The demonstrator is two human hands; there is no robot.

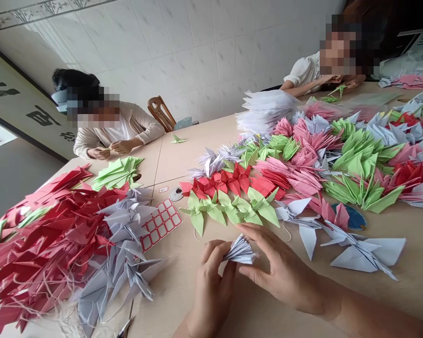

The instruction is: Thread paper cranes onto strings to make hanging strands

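Both hands low in the view, meeting at about 6 o'clock over the tan table (183,155). Left hand (211,286) with fingers curled and thumb raised, pinching the near edge of a small white folded paper piece (240,251) — fanned pleats showing at its top. Right hand (282,272) mostly flat and spread, palm down, thumb and forefinger closed lightly on the far side of the same piece, wrist and forearm trailing off toward 4 o'clock. Folded piece held just above the tabletop, between the two hands. At 12 o'clock from the hands, close by, a row of green paper cranes (232,209), and beyond it a row of red paper cranes (229,182). Toward 3 o'clock, large white paper cranes (363,253) lying flat. At 9 o'clock, a heap of red and pale grey folded paper (74,249) with a red-bordered label sheet (160,225) beside it. At 7 o'clock near the frame's lower edge, scissors (125,326) — only partly visible. Across the table at 11 o'clock and 1 o'clock, two other people seated, each with hands on green paper.
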